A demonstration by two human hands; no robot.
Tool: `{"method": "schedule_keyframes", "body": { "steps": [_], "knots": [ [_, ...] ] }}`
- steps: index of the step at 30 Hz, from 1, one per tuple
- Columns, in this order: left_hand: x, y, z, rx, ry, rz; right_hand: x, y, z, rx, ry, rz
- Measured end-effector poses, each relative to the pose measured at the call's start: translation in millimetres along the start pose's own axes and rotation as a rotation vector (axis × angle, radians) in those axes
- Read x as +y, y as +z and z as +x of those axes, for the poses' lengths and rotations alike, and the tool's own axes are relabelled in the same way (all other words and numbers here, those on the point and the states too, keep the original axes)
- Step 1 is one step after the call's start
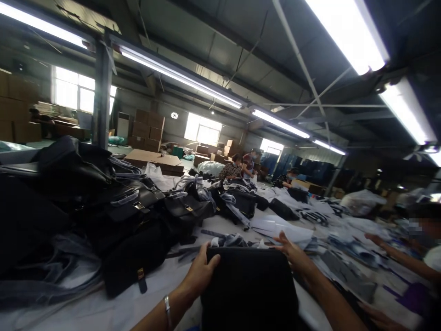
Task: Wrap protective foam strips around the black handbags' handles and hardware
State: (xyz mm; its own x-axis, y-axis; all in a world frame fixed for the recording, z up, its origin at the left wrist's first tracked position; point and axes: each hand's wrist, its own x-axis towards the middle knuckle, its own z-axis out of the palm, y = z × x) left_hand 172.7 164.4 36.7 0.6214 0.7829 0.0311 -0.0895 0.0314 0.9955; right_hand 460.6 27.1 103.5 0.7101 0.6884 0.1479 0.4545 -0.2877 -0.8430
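Note:
A black bag (250, 289) with a rounded-corner, rectangular body stands upright in front of me, its lower part cut off by the frame. My left hand (201, 273) grips its upper left corner, thumb pressed on the near face; a bracelet circles that wrist. At the upper right corner, my right hand (292, 255) holds the edge with one finger raised, and some of its fingers are hidden. Just beyond the bag's top lie clear plastic wrap and straps (232, 240). To the left rests a black flap bag (134, 262) with a gold clasp.
Black bags (138, 197) are heaped along the left. White sheets (282, 230) and grey pieces (347, 271) cover the table. A co-worker's arm (403, 259) reaches in from the right, near purple material (413, 299). Several people work farther back, near cardboard boxes (148, 128).

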Motion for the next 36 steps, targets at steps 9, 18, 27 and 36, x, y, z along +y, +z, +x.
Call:
{"method": "schedule_keyframes", "body": {
  "steps": [9,18,27,36],
  "knots": [
    [16,-3.6,-2,-0.045,0.012,-0.016,-4,2,-62,-0.090,-0.173,-0.035],
    [36,18.2,53,0.094,0.259,0.263,-19,-13,11,-0.123,-0.262,0.192],
    [-37,28.1,34,-0.073,0.034,0.352,78,17,-5,-0.071,-0.143,0.013],
    [-25,5.6,-9,-0.019,-0.040,0.301,71,20,-3,0.016,-0.180,-0.171]
  ]
}}
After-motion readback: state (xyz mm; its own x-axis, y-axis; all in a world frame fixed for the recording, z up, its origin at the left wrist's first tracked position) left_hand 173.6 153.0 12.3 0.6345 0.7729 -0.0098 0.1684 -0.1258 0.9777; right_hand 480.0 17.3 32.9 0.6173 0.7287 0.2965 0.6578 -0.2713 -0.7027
